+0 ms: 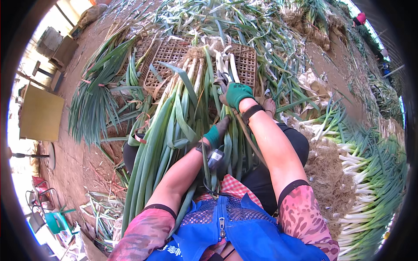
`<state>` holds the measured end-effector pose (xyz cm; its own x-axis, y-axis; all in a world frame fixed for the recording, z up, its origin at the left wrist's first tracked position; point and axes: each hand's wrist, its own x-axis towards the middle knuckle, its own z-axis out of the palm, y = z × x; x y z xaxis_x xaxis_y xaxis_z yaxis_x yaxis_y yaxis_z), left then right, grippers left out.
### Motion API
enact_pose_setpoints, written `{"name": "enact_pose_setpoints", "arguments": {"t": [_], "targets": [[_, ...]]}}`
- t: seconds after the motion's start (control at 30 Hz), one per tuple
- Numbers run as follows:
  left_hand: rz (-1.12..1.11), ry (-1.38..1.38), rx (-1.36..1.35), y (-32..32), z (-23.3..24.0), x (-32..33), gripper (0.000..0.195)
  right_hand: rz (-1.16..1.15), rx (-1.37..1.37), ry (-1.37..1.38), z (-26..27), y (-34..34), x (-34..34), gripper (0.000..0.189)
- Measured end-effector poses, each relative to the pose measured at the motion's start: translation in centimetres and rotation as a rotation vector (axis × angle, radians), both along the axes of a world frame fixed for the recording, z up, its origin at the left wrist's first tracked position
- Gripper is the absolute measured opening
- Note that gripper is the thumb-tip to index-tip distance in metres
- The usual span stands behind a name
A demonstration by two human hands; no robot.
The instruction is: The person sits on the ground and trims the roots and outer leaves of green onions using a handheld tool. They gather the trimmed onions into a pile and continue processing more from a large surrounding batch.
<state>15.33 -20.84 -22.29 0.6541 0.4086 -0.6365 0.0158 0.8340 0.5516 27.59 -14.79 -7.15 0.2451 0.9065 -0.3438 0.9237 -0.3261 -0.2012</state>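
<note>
My right hand [240, 95], in a green and grey work glove, is closed around a metal hand tool [222, 80] that looks like an air blow gun. A brown hose [249, 135] trails from it towards my lap. My left hand [216, 133], gloved alike, grips the green leaves of some large green onions [233, 67]; their peeled white stems point away from me. Beside them a bundle of unpeeled green onions [160, 112] lies across my lap, roots [196, 52] outward. Under the root ends is an upturned brown plastic crate [245, 62].
A tied bundle of green onions [94, 88] lies on the left. Stripped leaves [281, 49] litter the ground ahead. On the right lies a long row of white-stemmed onions [362, 195] beside a heap of roots [326, 182]. A yellow board [41, 112] and teal stool [57, 222] stand left.
</note>
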Motion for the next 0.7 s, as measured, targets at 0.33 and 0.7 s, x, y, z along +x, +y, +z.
{"name": "enact_pose_setpoints", "arguments": {"t": [0.33,0.7], "targets": [[-0.55,0.626,0.93,0.3,7.2,0.4,0.053,-0.068,-0.155,0.004,-2.2,-2.6,2.6,0.049],[-0.33,1.727,1.449,11.5,10.9,-5.8,0.044,-0.138,-0.247,0.489,1.3,-12.4,-1.2,0.039]]}}
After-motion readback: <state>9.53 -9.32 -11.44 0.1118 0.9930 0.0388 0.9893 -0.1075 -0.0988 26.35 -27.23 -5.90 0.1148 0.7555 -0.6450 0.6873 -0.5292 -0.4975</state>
